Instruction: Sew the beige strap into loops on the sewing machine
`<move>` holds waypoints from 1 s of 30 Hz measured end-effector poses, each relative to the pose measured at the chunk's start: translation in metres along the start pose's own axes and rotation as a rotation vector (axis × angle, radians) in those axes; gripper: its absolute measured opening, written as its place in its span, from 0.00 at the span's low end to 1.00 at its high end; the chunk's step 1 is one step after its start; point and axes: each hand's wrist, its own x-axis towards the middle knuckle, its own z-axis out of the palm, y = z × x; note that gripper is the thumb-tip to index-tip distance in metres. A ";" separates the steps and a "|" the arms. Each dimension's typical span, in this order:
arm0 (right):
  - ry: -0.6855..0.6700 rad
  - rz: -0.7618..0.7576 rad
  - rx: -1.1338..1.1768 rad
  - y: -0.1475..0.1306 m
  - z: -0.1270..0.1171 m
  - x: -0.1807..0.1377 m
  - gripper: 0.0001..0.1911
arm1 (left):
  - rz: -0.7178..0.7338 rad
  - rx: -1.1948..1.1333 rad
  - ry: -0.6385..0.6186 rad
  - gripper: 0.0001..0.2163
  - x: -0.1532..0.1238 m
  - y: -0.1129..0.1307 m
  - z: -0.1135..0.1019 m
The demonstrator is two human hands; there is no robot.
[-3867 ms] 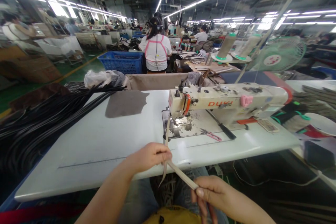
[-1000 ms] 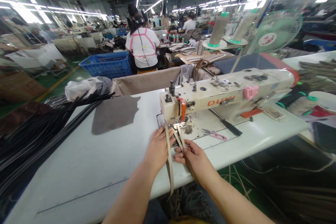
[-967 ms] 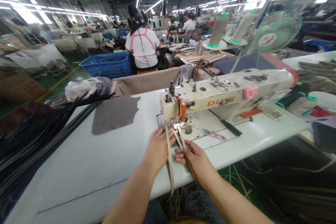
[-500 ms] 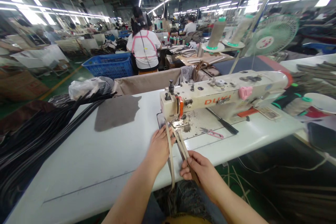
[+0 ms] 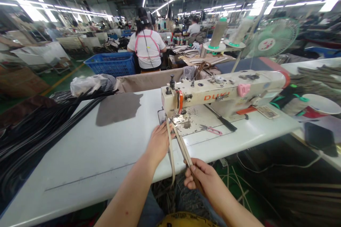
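Note:
Beige fabric strips (image 5: 183, 146) run from under the needle area of a white sewing machine (image 5: 197, 95) toward me. My right hand (image 5: 200, 175) pinches them between thumb and fingers, just off the table's front edge. Flat on the tabletop beside the presser foot lies my left hand (image 5: 160, 142), fingers stretched out toward the needle. A separate narrow beige strip (image 5: 171, 149) passes across its fingertips and hangs over the edge. The left fingertips are partly hidden by that strip. Right of the needle lie pink-handled thread snips (image 5: 211, 130) and a black-handled tool (image 5: 226, 124).
Black strips (image 5: 34, 134) are heaped along the table's left side, near a dark grey piece (image 5: 118, 109). Thread cones (image 5: 218, 33) and a fan (image 5: 277, 39) stand behind the machine. Ahead, a person (image 5: 147, 48) sits beside a blue basket (image 5: 112, 64).
My right hand has drawn slightly back toward me and down, still pinching the strips. My left hand stays flat by the needle. The view has shifted a little.

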 end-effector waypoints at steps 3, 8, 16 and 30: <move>0.003 0.016 0.017 0.007 -0.004 -0.004 0.27 | 0.014 0.013 0.011 0.18 0.000 -0.002 0.001; 0.034 0.016 0.029 0.012 -0.007 -0.006 0.28 | 0.035 0.063 0.014 0.18 0.002 -0.005 0.003; 0.029 0.012 0.030 0.013 -0.009 -0.001 0.29 | 0.034 0.056 0.010 0.17 0.004 -0.006 0.003; -0.017 -0.019 0.008 0.035 -0.023 0.000 0.31 | 0.025 -0.037 0.017 0.16 0.009 -0.005 0.000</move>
